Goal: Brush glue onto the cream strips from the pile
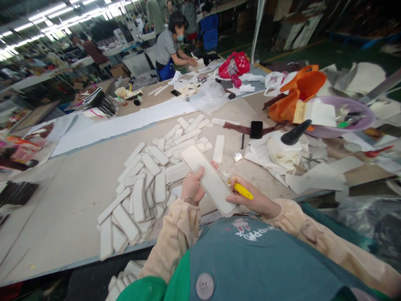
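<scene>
My left hand (192,187) is closed round the edge of a long off-white padded strip (208,179) with rounded corners, thumb on its top face. The strip slants in front of my chest. In my right hand (250,197) is a small tool with a yellow handle (242,190); its working end is too small to make out, with something whitish near it. Fingers of that hand also touch the strip's near end. A heap of similar strips (150,179) lies to the left on the table, and a single strip (219,149) lies beyond my hands.
A phone (256,129), a wrapped bundle with a black handle (291,140), and a purple basin (341,125) stand on the right of the table (72,196). An orange bag (300,94) leans by the basin. A co-worker (172,46) works at the far end.
</scene>
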`<action>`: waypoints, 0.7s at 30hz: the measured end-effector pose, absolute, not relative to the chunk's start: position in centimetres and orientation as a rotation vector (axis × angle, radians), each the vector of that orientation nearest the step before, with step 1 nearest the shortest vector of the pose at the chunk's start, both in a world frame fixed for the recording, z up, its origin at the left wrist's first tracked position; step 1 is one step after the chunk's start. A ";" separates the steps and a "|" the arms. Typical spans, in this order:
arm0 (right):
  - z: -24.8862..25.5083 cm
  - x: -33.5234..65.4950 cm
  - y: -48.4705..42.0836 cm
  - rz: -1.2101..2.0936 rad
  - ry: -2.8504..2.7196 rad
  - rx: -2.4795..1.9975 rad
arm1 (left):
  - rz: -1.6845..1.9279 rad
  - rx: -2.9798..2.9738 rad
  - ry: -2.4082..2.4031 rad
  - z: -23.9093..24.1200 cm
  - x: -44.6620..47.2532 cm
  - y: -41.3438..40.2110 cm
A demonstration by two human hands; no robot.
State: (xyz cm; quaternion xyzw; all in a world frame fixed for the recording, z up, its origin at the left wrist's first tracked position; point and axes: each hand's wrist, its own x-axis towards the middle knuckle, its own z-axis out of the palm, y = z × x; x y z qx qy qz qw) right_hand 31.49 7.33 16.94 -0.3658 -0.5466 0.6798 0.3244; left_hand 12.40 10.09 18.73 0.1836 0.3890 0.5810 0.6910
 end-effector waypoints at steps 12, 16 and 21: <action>16.0 32.1 6.6 1.531 -1.764 -1.046 | 1.550 0.450 1.002 20.2 11.2 11.5; 15.5 32.4 6.6 1.508 -1.767 -1.083 | 1.592 0.454 1.020 20.0 11.0 11.5; 15.1 32.6 6.7 1.489 -1.741 -1.105 | 1.663 0.386 1.014 19.7 11.1 11.4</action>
